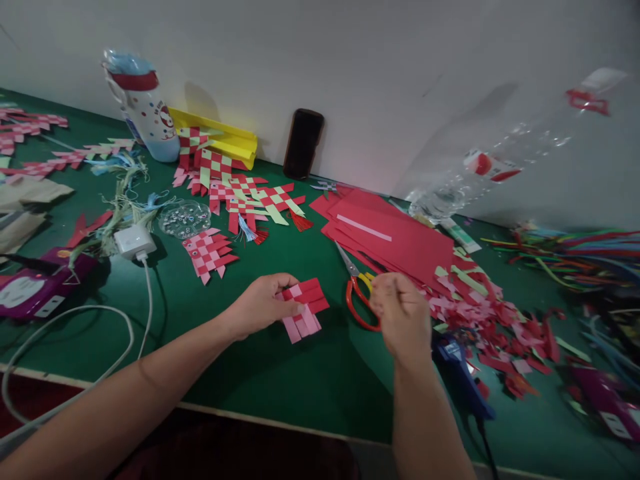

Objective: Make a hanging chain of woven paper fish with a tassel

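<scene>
Dimly lit, greyish; darkest toward corners and below table (pixel 300 387). Shadowed softly on wall (pixel 370 67) behind flask (pixel 159 120) and clear bottle (pixel 490 165). Glinting in spots along bottle plastic. Stretched and blurred near right edge, across coloured strands (pixel 565 252). Sharper at centre, readable down to folds on woven paper (pixel 307 321).

A dark phone (pixel 304 145) leans on the pale wall (pixel 380 87) at twelve o'clock. A dotted white bottle (pixel 145 110) with a blue bottom stands at ten, and a yellow thing (pixel 235 140) is just beside it. A big clear bottle (pixel 500 159) is at two. At nine there's a white plug (pixel 134 241) with a white cord (pixel 150 300), and a purple box (pixel 53 283) farther out. A long blue thing (pixel 463 380) lies at four
</scene>
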`<state>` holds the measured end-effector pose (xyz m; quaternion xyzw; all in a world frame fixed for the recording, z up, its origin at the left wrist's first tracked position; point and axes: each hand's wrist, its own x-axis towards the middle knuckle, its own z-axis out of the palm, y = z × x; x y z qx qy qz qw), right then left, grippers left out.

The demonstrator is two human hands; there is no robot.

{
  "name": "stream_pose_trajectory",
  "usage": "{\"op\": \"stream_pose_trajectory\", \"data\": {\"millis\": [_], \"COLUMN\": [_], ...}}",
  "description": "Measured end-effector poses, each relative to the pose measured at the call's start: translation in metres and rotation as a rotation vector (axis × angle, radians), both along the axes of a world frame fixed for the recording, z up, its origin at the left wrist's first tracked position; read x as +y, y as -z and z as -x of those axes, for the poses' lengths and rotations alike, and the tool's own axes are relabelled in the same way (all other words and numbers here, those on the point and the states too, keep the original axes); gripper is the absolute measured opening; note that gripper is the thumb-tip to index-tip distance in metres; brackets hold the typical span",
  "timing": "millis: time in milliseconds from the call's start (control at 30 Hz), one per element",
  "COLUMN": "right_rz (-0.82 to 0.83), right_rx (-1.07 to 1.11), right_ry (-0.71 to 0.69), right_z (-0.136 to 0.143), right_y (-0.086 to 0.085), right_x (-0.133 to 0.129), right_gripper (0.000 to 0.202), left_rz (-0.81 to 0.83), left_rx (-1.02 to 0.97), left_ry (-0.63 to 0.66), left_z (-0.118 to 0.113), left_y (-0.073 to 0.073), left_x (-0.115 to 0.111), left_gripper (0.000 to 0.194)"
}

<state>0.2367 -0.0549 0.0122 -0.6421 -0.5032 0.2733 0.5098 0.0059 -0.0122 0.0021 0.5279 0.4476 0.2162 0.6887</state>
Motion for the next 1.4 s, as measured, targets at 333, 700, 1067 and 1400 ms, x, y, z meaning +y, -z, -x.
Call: {"op": "stream_pose_trajectory", "data": {"millis": [333, 700, 1067, 1400], "right_rz": [0.126, 0.092, 0.214, -0.033], "right_rx": [-0.504, -0.956, -1.015, -1.272], "right_ry": [0.34, -0.199, -0.431, -0.6], "right_z": [-0.046, 0.052, 0.065, 0.038], "right_y": [0.018, 0.06, 0.036, 0.042], "right_x": [-0.107, -0.108, -0.047, -0.142], "right_gripper": [0.039, 0.051, 0.054, 0.056], "left_rz": [-0.233, -0.409, -1.167, -1.273], "left_rx": [0.144, 0.3, 0.724, 0.969], "left_ry": [0.054, 0.066, 0.403, 0.139], "left_z": [0.006, 0.014, 0.052, 0.07], "left_y": [0.0, -0.006, 0.006, 0.022], "left_x": [0.001, 0.001, -0.034, -0.083], "left_gripper": [0.031, 0.049, 0.041, 0.039]}}
